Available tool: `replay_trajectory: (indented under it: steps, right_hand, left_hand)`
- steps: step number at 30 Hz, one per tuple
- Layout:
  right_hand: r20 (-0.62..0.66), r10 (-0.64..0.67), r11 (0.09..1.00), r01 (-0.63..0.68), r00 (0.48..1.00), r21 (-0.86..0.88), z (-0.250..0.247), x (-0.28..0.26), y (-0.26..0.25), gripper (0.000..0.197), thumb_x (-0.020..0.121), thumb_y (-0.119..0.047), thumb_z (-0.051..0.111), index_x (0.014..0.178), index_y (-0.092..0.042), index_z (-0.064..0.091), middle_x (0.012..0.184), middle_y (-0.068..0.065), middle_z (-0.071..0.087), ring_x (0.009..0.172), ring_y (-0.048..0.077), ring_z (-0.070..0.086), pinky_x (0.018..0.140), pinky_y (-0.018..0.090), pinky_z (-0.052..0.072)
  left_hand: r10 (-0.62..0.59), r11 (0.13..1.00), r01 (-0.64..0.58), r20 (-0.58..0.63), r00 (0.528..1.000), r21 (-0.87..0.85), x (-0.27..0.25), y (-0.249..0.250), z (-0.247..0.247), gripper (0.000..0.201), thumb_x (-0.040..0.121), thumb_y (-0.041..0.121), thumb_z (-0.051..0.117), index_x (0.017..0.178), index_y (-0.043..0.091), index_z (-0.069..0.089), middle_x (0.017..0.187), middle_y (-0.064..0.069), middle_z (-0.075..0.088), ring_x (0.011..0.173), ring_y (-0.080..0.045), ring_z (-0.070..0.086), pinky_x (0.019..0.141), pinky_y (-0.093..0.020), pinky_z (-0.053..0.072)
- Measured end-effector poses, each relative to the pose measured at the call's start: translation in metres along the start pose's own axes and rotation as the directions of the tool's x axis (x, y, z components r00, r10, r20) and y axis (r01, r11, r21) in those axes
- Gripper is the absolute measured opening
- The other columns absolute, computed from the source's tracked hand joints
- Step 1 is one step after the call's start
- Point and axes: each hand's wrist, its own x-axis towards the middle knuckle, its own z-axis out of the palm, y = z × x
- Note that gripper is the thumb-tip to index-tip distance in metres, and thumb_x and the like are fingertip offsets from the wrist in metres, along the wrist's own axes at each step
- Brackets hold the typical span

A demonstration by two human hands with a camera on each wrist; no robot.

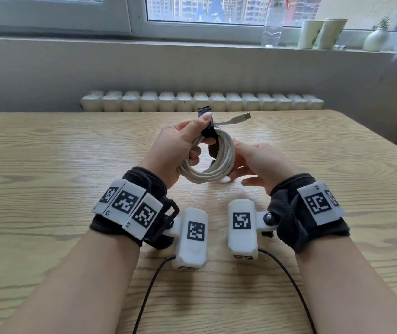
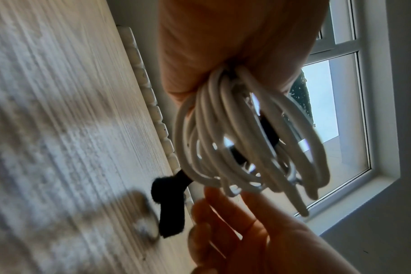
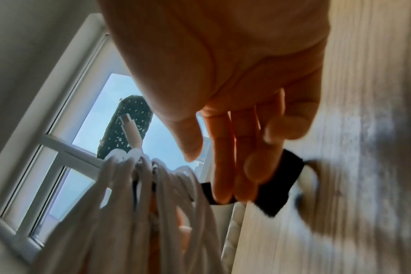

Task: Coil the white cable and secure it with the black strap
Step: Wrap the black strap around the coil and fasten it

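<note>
White round cable coil (image 1: 207, 162) pinned with its black fabric strap (image 1: 207, 124) in the left hand (image 1: 178, 145) to stop unwinding — right hand (image 1: 257, 162), fingers loose, seemingly steadying it.

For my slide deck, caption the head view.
Left hand grips coiled white cable and black strap; right hand steadies it.

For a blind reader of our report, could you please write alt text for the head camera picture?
The left hand grips a coiled white cable above a wooden table and pinches the black strap against the coil's top. The right hand touches the coil's right side with relaxed fingers. One cable plug sticks out to the right.
</note>
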Motion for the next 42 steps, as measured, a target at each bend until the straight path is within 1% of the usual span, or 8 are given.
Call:
replay_trajectory:
  steps: [6,13,18,22,25,32,37,42]
  right_hand:
    - [0.154,0.012,0.968,-0.05,0.988,0.245,0.006,0.001,0.002,0.05,0.092,-0.055,0.044,0.087,-0.013,0.073,0.093,0.003,0.076,0.079,0.016,0.068,0.074,0.031,0.052]
    - [0.117,0.023,0.881,-0.076,0.993,0.467,0.0,-0.001,0.001,0.017,0.09,-0.025,0.06,0.08,-0.014,0.067,0.066,-0.004,0.069,0.053,0.004,0.061,0.047,0.015,0.048]
    - [-0.009,-0.057,0.895,0.055,0.998,0.442,-0.004,0.003,0.003,0.014,0.085,-0.015,0.067,0.095,-0.007,0.071,0.085,0.008,0.072,0.074,0.016,0.067,0.069,0.025,0.057]
    - [-0.071,-0.1,0.94,0.118,0.992,0.322,-0.007,0.001,0.003,0.019,0.082,-0.022,0.071,0.086,-0.003,0.07,0.09,0.016,0.072,0.083,0.025,0.068,0.087,0.037,0.055]
    - [-0.098,-0.145,0.94,0.168,0.985,0.298,-0.008,-0.003,0.001,0.018,0.08,-0.022,0.073,0.073,-0.007,0.068,0.083,0.015,0.072,0.078,0.025,0.07,0.084,0.036,0.056]
    - [-0.071,-0.148,0.925,0.164,0.986,0.343,-0.015,-0.006,-0.003,0.018,0.078,-0.017,0.073,0.086,-0.001,0.069,0.086,0.014,0.073,0.073,0.02,0.07,0.073,0.026,0.059]
    - [-0.016,-0.159,0.927,0.155,0.987,0.342,-0.016,-0.007,-0.003,0.027,0.074,-0.015,0.075,0.094,0.002,0.07,0.088,0.012,0.075,0.078,0.018,0.072,0.07,0.023,0.058]
    - [-0.165,-0.284,0.933,0.312,0.945,0.178,-0.005,-0.008,-0.004,0.013,0.069,-0.003,0.08,0.079,-0.003,0.072,0.076,0.011,0.073,0.065,0.013,0.068,0.064,0.023,0.056]
  left_hand:
    - [0.007,1.0,-0.009,0.071,0.997,0.02,0.0,-0.001,0.001,0.025,0.091,0.034,0.058,0.087,0.01,0.062,0.063,0.0,0.055,0.049,-0.01,0.033,0.039,-0.016,0.03]
    - [-0.018,0.991,-0.005,0.169,0.985,0.13,-0.004,-0.004,0.006,0.026,0.091,0.033,0.058,0.084,0.009,0.066,0.064,-0.001,0.058,0.05,-0.01,0.035,0.04,-0.017,0.028]
    - [-0.058,0.977,0.017,0.185,0.981,0.214,-0.005,0.0,0.003,0.033,0.093,0.033,0.055,0.098,0.003,0.069,0.06,0.004,0.058,0.049,-0.01,0.035,0.039,-0.016,0.03]
    - [-0.089,0.961,0.019,0.243,0.966,0.275,-0.008,0.003,0.001,0.024,0.091,0.035,0.057,0.082,0.02,0.074,0.063,0.002,0.058,0.049,-0.009,0.037,0.039,-0.015,0.031]
    - [-0.11,0.953,0.027,0.262,0.959,0.301,-0.009,0.004,0.001,0.028,0.091,0.035,0.057,0.072,0.024,0.074,0.066,0.0,0.058,0.049,-0.009,0.038,0.039,-0.015,0.031]
    - [-0.109,0.943,0.035,0.207,0.972,0.33,-0.006,0.004,0.0,0.022,0.091,0.036,0.058,0.09,0.014,0.058,0.065,-0.001,0.058,0.045,-0.008,0.039,0.039,-0.017,0.031]
    - [-0.073,0.911,0.013,0.13,0.989,0.411,-0.003,0.0,-0.002,0.023,0.089,0.038,0.06,0.083,0.016,0.056,0.061,0.0,0.061,0.045,-0.009,0.04,0.04,-0.018,0.032]
    - [-0.039,0.901,0.01,0.058,0.998,0.434,0.0,-0.004,0.002,0.024,0.09,0.037,0.06,0.089,0.013,0.06,0.065,-0.002,0.063,0.043,-0.008,0.039,0.039,-0.018,0.032]
